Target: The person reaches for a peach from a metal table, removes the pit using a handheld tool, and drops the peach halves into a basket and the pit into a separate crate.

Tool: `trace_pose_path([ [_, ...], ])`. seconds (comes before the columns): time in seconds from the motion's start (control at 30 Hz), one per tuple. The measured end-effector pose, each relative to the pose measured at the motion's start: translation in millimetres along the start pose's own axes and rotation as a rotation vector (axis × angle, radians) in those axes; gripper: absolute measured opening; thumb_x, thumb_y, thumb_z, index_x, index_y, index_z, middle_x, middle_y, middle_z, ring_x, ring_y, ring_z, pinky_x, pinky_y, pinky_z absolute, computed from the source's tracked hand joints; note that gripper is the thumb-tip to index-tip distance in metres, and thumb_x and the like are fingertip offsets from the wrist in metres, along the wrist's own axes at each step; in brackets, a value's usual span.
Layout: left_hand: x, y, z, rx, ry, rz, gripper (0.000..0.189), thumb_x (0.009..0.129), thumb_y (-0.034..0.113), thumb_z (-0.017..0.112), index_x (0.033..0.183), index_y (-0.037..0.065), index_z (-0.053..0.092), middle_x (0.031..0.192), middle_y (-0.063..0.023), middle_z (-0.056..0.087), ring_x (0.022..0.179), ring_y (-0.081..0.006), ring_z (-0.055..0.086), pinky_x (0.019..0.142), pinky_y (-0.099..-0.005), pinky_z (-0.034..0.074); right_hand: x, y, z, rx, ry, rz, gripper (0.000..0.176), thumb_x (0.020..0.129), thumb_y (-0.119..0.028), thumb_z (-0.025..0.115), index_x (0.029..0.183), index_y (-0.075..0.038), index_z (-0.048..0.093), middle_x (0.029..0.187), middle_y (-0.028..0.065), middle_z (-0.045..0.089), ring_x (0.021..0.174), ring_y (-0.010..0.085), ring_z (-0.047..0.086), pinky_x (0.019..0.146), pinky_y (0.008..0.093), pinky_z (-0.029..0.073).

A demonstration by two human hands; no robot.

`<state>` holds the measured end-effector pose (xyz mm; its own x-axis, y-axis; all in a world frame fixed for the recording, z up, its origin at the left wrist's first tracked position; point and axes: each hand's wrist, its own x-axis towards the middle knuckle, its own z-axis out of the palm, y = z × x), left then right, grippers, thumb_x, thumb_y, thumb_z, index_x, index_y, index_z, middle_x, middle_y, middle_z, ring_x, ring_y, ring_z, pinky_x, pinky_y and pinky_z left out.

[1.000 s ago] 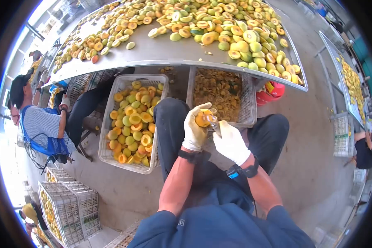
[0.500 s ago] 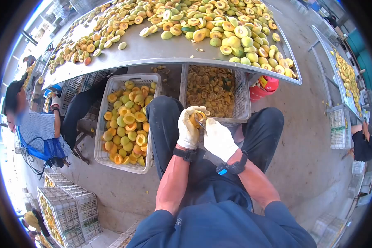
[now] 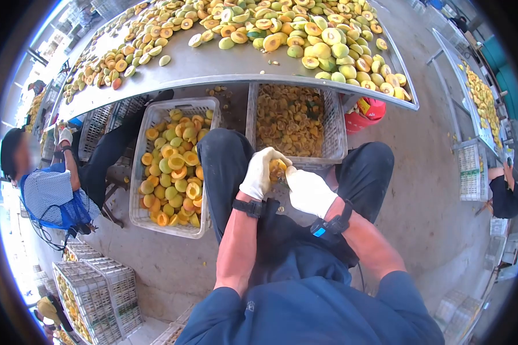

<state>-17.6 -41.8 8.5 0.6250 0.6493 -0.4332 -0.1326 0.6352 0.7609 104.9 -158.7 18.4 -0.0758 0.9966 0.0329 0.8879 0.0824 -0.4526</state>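
My left hand (image 3: 261, 172), in a white glove, is closed around a yellow peach half (image 3: 277, 170) between my knees. My right hand (image 3: 309, 192), also gloved in white, is closed with its fingertips against the fruit; whatever it grips is hidden by the fingers. Below and beyond the hands stands a crate of brownish fruit scraps (image 3: 342, 129). Left of my knee is a white crate (image 3: 166, 229) filled with hollowed yellow peach halves (image 3: 177, 162).
A metal table (image 3: 213, 64) in front carries a heap of cut peaches (image 3: 305, 34). A red bucket (image 3: 367, 114) stands under its right end. A seated person (image 3: 52, 190) works at left. Stacked crates (image 3: 101, 299) stand at lower left; another table (image 3: 472, 98) is far right.
My right hand has turned slightly and its wrist has shifted right and down, while the fingertips stay at the peach half. The view has shifted a little. The person at left has raised a hand.
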Motion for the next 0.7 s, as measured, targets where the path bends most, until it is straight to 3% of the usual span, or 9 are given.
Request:
trace_pose_path([
  [0.03, -7, 5, 6, 0.168, -0.018, 0.055, 0.028, 0.086, 0.018, 0.050, 0.075, -0.001, 0.067, 0.078, -0.0106, 0.067, 0.068, -0.0156, 0.061, 0.060, -0.0248, 0.048, -2, -1, 1, 0.003, 0.000, 0.002, 0.021, 0.079, -0.008, 0.052, 0.094, 0.003, 0.060, 0.077, 0.0202, 0.062, 0.069, 0.0361, 0.063, 0.063, 0.0454, 0.051],
  [0.17, -3, -2, 5, 0.152, 0.022, 0.013, 0.025, 0.085, 0.017, 0.052, 0.076, -0.001, 0.067, 0.078, -0.0110, 0.067, 0.067, -0.0168, 0.062, 0.060, -0.0257, 0.049, -7, -2, 11, 0.194, -0.047, 0.094, 0.021, 0.078, -0.010, 0.054, 0.092, 0.004, 0.060, 0.077, 0.0211, 0.062, 0.073, 0.0382, 0.063, 0.066, 0.0459, 0.051],
  [0.27, -5, -2, 8, -0.011, 0.099, -0.032, 0.024, 0.085, 0.017, 0.052, 0.077, -0.001, 0.067, 0.079, -0.0128, 0.068, 0.067, -0.0190, 0.063, 0.060, -0.0285, 0.051, 0, -10, 8, 0.388, -0.045, 0.165, 0.021, 0.078, -0.011, 0.055, 0.092, 0.005, 0.059, 0.076, 0.0219, 0.061, 0.075, 0.0396, 0.062, 0.068, 0.0464, 0.051],
  [0.3, -5, -5, 10, -0.087, 0.110, 0.034, 0.024, 0.085, 0.017, 0.052, 0.080, -0.001, 0.066, 0.079, -0.0134, 0.068, 0.068, -0.0204, 0.063, 0.062, -0.0302, 0.051, 2, -13, 7, 0.467, -0.009, 0.226, 0.021, 0.077, -0.011, 0.055, 0.091, 0.005, 0.059, 0.076, 0.0222, 0.061, 0.076, 0.0404, 0.062, 0.068, 0.0467, 0.051],
  [0.43, -4, -11, 13, -0.292, 0.203, 0.122, 0.024, 0.087, 0.019, 0.052, 0.085, -0.001, 0.066, 0.079, -0.0146, 0.067, 0.070, -0.0233, 0.064, 0.066, -0.0335, 0.053, 6, -12, 17, 0.306, 0.080, 0.119, 0.022, 0.078, -0.010, 0.054, 0.093, 0.005, 0.058, 0.077, 0.0225, 0.062, 0.076, 0.0408, 0.061, 0.068, 0.0468, 0.051],
  [0.5, -3, -12, 12, -0.259, 0.239, 0.089, 0.025, 0.087, 0.020, 0.052, 0.086, 0.000, 0.066, 0.078, -0.0145, 0.067, 0.072, -0.0234, 0.065, 0.067, -0.0330, 0.053, 8, -15, 20, 0.069, 0.032, 0.122, 0.024, 0.078, -0.010, 0.054, 0.096, 0.005, 0.058, 0.078, 0.0228, 0.062, 0.076, 0.0415, 0.061, 0.068, 0.0474, 0.050],
  [0.57, -1, -16, 10, -0.227, 0.279, 0.059, 0.025, 0.087, 0.021, 0.053, 0.087, 0.000, 0.066, 0.078, -0.0144, 0.067, 0.073, -0.0235, 0.065, 0.068, -0.0325, 0.053, 9, -12, 21, 0.205, 0.035, 0.110, 0.024, 0.078, -0.010, 0.054, 0.097, 0.006, 0.057, 0.078, 0.0225, 0.063, 0.076, 0.0413, 0.061, 0.068, 0.0473, 0.051],
  [0.63, 7, -22, 8, -0.173, 0.291, 0.266, 0.027, 0.087, 0.022, 0.053, 0.085, -0.002, 0.067, 0.076, -0.0141, 0.067, 0.072, -0.0233, 0.066, 0.068, -0.0317, 0.054, 11, -10, 23, 0.337, 0.044, 0.102, 0.025, 0.079, -0.009, 0.054, 0.098, 0.006, 0.056, 0.079, 0.0223, 0.063, 0.076, 0.0411, 0.062, 0.068, 0.0472, 0.051],
  [0.7, 7, -20, 7, -0.099, 0.244, 0.308, 0.028, 0.086, 0.022, 0.054, 0.084, -0.003, 0.067, 0.074, -0.0139, 0.067, 0.070, -0.0232, 0.066, 0.067, -0.0315, 0.053, 11, -12, 24, 0.354, 0.042, 0.138, 0.025, 0.080, -0.008, 0.053, 0.101, 0.005, 0.055, 0.082, 0.0223, 0.063, 0.076, 0.0401, 0.062, 0.067, 0.0450, 0.051],
])
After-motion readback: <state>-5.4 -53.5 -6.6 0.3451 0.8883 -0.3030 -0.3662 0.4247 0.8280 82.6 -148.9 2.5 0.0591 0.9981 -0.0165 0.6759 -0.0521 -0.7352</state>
